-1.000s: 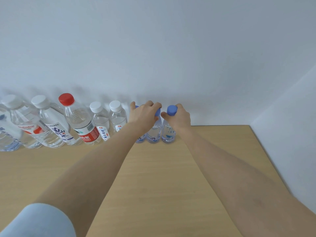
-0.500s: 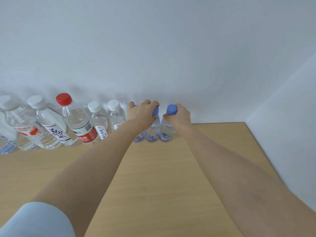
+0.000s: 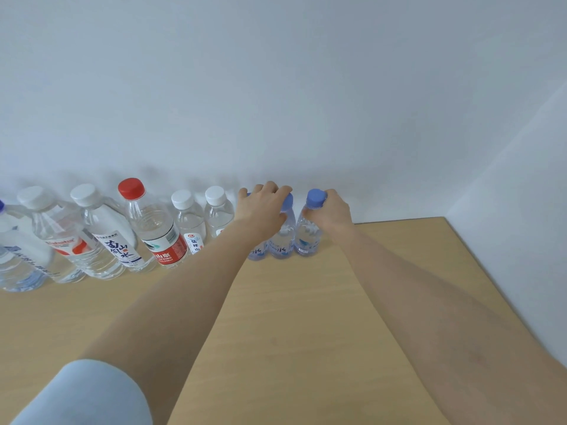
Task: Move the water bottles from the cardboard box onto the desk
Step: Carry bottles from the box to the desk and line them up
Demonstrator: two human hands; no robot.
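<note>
Right hand (image 3: pixel 333 211) is curling fingers (image 3: pixel 330 195) round neck of end water bottle (image 3: pixel 307 237); left hand (image 3: pixel 264 207) is clasping caps of two neighbouring bottles (image 3: pixel 280 243). Likely light, slick, thin-walled; necks are offering firmest hold.

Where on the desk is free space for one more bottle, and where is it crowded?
Free: the back strip of the desk between the rightmost bottle, gripped by the right hand, and the side wall; also the wide front around both forearms. Crowded: the row along the back wall, from the left edge to the left hand gripping two blue-capped bottles.
</note>
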